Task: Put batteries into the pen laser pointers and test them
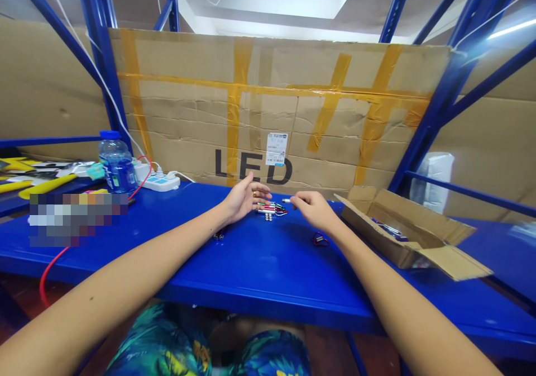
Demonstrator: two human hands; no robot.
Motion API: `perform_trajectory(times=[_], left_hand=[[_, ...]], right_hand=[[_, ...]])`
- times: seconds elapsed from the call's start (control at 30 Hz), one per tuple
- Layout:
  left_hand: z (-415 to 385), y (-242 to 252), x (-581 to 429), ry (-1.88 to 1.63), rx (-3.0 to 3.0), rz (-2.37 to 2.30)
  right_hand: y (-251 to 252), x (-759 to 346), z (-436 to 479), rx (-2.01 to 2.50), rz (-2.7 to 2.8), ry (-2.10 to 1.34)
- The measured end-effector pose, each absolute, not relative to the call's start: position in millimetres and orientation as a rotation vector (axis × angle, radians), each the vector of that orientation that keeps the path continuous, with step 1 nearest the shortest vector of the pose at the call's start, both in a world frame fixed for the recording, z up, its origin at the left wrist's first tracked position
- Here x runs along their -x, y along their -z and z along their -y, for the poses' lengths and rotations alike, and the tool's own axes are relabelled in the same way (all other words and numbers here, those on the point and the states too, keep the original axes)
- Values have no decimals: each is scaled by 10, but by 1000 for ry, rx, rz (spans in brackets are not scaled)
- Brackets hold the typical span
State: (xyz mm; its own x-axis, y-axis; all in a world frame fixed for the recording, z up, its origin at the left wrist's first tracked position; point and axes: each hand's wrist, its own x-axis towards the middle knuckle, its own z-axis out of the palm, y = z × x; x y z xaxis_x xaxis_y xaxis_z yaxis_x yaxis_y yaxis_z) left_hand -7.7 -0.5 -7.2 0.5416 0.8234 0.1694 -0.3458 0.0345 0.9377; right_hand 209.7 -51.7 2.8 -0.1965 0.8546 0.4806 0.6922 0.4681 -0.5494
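Both my arms reach forward over a blue metal shelf (259,264). My left hand (245,198) is open, palm turned inward, with its fingers spread just left of a small pile of metal parts with red and green wires (271,209). My right hand (312,207) is pinched on a small silver part (287,200) just right of the pile. A small red and dark piece (320,239) lies on the shelf under my right wrist. Two tiny dark parts (218,235) lie beside my left forearm.
An open cardboard box (412,233) sits to the right. A taped cardboard sheet marked LED (276,113) stands behind. At the left are a water bottle (116,163), a white power strip (161,181), a red cable (52,264) and yellow tools (44,186). Blue rack posts (103,57) stand around.
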Motion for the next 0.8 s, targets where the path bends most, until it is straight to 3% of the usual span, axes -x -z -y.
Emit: perform_trajectory(times=[0.5, 0.8], left_hand=[[9, 79, 67, -966, -1254, -484], [167, 138, -87, -1044, -1910, -621]], right_hand=[[-18, -2092, 518, 1253, 1973, -309], [83, -2043, 488, 1103, 2140, -437]])
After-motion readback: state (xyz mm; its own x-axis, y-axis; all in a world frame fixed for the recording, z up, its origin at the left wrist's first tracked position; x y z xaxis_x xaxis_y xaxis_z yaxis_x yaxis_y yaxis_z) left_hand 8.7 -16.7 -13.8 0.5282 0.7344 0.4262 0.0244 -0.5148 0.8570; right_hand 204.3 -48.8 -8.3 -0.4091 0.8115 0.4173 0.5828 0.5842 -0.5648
